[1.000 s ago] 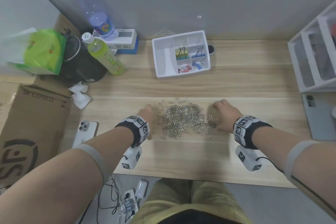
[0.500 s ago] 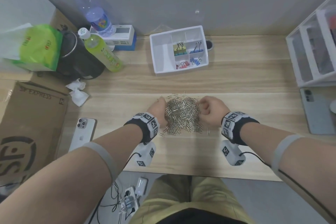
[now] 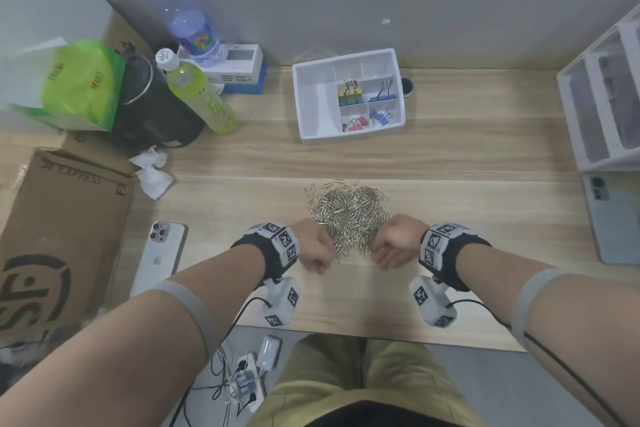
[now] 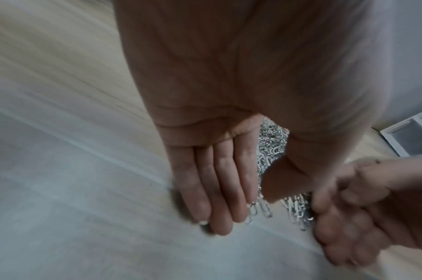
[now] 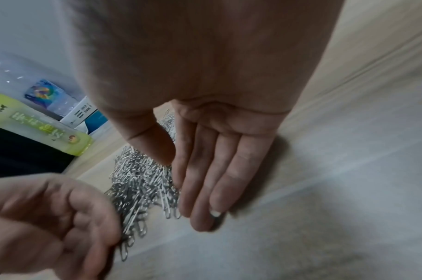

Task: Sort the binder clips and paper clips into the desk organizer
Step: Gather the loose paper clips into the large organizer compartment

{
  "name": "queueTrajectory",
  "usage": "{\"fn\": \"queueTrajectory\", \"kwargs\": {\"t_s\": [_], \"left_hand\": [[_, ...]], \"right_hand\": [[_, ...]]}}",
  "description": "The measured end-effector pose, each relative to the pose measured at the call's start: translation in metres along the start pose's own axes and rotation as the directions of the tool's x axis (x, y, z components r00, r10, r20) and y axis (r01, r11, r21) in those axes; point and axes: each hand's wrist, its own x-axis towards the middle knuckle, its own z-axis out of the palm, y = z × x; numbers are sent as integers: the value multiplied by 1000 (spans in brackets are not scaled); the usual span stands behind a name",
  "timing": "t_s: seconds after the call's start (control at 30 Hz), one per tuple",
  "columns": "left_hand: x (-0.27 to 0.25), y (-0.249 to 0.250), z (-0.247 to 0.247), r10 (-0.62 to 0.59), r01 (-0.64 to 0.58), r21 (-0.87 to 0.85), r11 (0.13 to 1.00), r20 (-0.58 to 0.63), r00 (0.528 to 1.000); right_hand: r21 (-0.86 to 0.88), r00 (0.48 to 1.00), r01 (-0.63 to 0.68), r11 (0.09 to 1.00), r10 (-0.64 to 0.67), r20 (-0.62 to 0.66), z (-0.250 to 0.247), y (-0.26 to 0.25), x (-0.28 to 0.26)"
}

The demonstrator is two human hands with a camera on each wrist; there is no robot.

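Note:
A heap of silver paper clips [image 3: 349, 211] lies on the wooden desk [image 3: 467, 156], in front of me. My left hand [image 3: 313, 248] and right hand [image 3: 394, 244] stand on edge at the heap's near corners, fingers straight against the clips. The left wrist view has my left fingers [image 4: 217, 189] pointing down at the desk, with paper clips [image 4: 269, 151] beside the thumb. In the right wrist view my right fingers [image 5: 212, 170] are straight beside the paper clips [image 5: 142, 180]. The white desk organizer [image 3: 317, 104] stands behind the heap with coloured binder clips [image 3: 350, 94] in its right compartments; its large left compartment is empty.
Two bottles [image 3: 201, 97], a black container [image 3: 152, 107] and a green bag [image 3: 83, 83] crowd the back left. A crumpled tissue [image 3: 152, 170] and a phone [image 3: 159, 255] lie left of the heap. A white drawer unit [image 3: 606, 97] and another phone [image 3: 613, 218] are on the right.
Both hands swept inward from the sides and pushed the spread clips into a tighter heap. They have since slid back to the heap's near edge.

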Motion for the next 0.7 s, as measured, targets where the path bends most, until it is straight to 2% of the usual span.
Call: {"fn": "queueTrajectory", "kwargs": {"t_s": [0.13, 0.27, 0.33, 0.37, 0.43, 0.47, 0.5, 0.6, 0.7], "left_hand": [[11, 5, 3, 44, -47, -100, 994, -28, 999], [3, 10, -10, 75, -78, -160, 984, -26, 997], [-3, 11, -26, 99, -122, -158, 980, -145, 984], [-5, 9, -35, 110, -143, -105, 984, -273, 956], [-3, 1, -53, 98, -119, -5, 993, -535, 839], [-2, -3, -60, 87, -102, 10, 995, -603, 793], [2, -5, -64, 80, -90, 15, 996, -626, 776], [8, 0, -68, 96, -35, 116, 993, -573, 814], [15, 11, -60, 113, -3, 207, 978, -521, 846]], "right_hand": [[-27, 983, 146, 989, -148, -106, 10, -8, 9], [-43, 989, 129, 991, -132, -71, 3, -18, -2], [-60, 970, 200, 978, -206, -131, -6, -23, -6], [-104, 940, 260, 960, -276, -200, -10, -26, -6], [-291, 848, 312, 904, -403, -343, -20, -35, -4], [-387, 813, 298, 873, -444, -375, -25, -40, -3], [-467, 791, 281, 838, -478, -381, -27, -45, -1], [-625, 775, 254, 738, -542, -325, -31, -56, 14], [-693, 793, 225, 685, -542, -278, -27, -62, 28]]}}
